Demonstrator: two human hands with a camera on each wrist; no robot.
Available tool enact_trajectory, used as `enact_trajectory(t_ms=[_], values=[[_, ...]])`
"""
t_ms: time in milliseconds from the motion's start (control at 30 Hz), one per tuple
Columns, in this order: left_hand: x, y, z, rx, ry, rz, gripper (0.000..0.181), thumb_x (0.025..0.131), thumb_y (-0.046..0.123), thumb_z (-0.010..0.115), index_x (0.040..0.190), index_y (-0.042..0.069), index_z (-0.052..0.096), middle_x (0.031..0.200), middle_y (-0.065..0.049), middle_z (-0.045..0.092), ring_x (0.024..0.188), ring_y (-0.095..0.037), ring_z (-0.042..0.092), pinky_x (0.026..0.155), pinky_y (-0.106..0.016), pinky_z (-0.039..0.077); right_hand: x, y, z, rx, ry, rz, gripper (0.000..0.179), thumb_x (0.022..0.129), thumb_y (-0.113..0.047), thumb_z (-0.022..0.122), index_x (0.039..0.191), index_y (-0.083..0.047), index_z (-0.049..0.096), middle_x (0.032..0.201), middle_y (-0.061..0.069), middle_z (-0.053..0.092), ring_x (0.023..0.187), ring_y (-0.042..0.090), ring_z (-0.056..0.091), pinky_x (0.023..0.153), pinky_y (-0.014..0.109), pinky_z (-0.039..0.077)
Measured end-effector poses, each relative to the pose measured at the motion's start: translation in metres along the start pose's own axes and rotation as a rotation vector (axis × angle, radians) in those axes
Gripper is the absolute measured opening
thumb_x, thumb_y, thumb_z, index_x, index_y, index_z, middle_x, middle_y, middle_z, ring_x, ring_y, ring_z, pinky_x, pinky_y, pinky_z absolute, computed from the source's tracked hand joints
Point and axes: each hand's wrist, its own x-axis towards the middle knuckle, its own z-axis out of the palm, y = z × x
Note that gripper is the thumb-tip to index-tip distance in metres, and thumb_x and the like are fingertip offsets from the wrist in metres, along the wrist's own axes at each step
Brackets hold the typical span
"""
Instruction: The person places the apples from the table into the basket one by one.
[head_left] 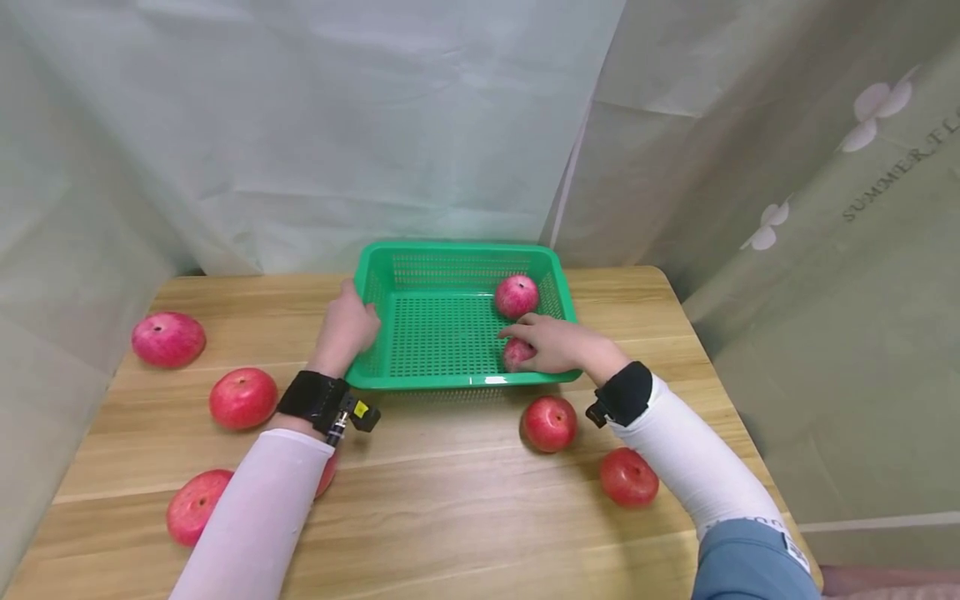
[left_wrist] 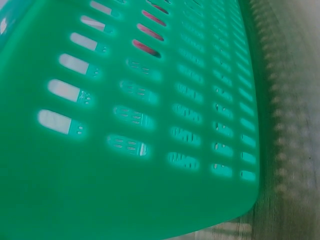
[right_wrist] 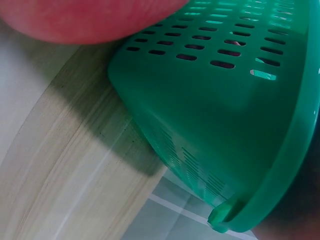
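Note:
A green plastic basket [head_left: 442, 383] with slotted walls stands at the back of the wooden table. My left hand [head_left: 348, 329] grips its left rim; the left wrist view shows only the slotted wall [left_wrist: 150, 190] close up. Inside the basket's right end lie two round pinkish-red fruits. One fruit [head_left: 516, 297] is near the back corner. Over the front one [head_left: 517, 355] my right hand [head_left: 558, 343] curls its fingers, reaching across the right rim. In the right wrist view the basket's outer corner [right_wrist: 200, 100] appears, while that hand is mostly hidden.
In front of the basket, on the right, are two red fruits [head_left: 550, 423] [head_left: 628, 477]. Several more lie on the left, including a darker pink one [head_left: 168, 339] and a red one [head_left: 243, 398]; another is partly behind my left forearm. Pale curtains [head_left: 300, 125] hang behind the table.

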Motion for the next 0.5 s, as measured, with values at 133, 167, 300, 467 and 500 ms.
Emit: enact_trajectory(t_ms=[133, 167, 300, 467, 500], values=[[-0.0006, -0.0003, 0.0004, 0.004, 0.005, 0.006, 0.067, 0.112, 0.017, 0.039, 0.165, -0.011, 0.007, 0.129, -0.044, 0.055, 0.100, -0.050, 0.068, 0.074, -0.055, 0.062, -0.0006, -0.0001, -0.0004, 0.000, 0.000, 0.000, 0.059, 0.102, -0.039, 0.073, 0.155, -0.018, 0.058, 0.150, 0.016, 0.056, 0.135, 0.034, 0.056, 0.113, 0.051, 0.048], [-0.0007, -0.0001, 0.0003, 0.003, 0.004, 0.004, 0.068, 0.113, 0.017, 0.039, 0.165, -0.011, 0.007, 0.129, -0.044, 0.055, 0.100, -0.051, 0.068, 0.074, -0.055, 0.062, -0.0007, -0.0002, -0.0005, 0.001, 0.003, -0.002, 0.059, 0.102, -0.038, 0.073, 0.155, -0.017, 0.058, 0.150, 0.016, 0.056, 0.135, 0.034, 0.056, 0.113, 0.051, 0.048], [0.0004, -0.0003, 0.0004, 0.018, 0.007, 0.006, 0.068, 0.113, 0.017, 0.039, 0.165, -0.011, 0.006, 0.132, -0.045, 0.054, 0.102, -0.051, 0.067, 0.076, -0.056, 0.062, -0.0004, 0.0011, 0.0005, -0.004, 0.006, -0.008, 0.059, 0.102, -0.038, 0.073, 0.156, -0.017, 0.057, 0.150, 0.017, 0.056, 0.135, 0.034, 0.055, 0.113, 0.051, 0.048], [0.0016, -0.0010, 0.0005, 0.021, -0.001, 0.000, 0.067, 0.113, 0.017, 0.038, 0.165, -0.011, 0.006, 0.131, -0.044, 0.054, 0.103, -0.051, 0.067, 0.076, -0.057, 0.062, 0.0008, 0.0030, 0.0015, -0.016, 0.000, -0.004, 0.062, 0.102, -0.040, 0.073, 0.157, -0.019, 0.056, 0.152, 0.016, 0.055, 0.137, 0.033, 0.053, 0.114, 0.050, 0.047], [0.0014, -0.0010, 0.0003, 0.020, -0.001, 0.001, 0.067, 0.113, 0.017, 0.038, 0.165, -0.011, 0.007, 0.131, -0.044, 0.054, 0.103, -0.051, 0.067, 0.077, -0.057, 0.062, 0.0010, 0.0031, 0.0014, -0.015, -0.003, -0.001, 0.062, 0.102, -0.040, 0.073, 0.157, -0.019, 0.056, 0.152, 0.016, 0.054, 0.137, 0.033, 0.053, 0.114, 0.050, 0.047]])
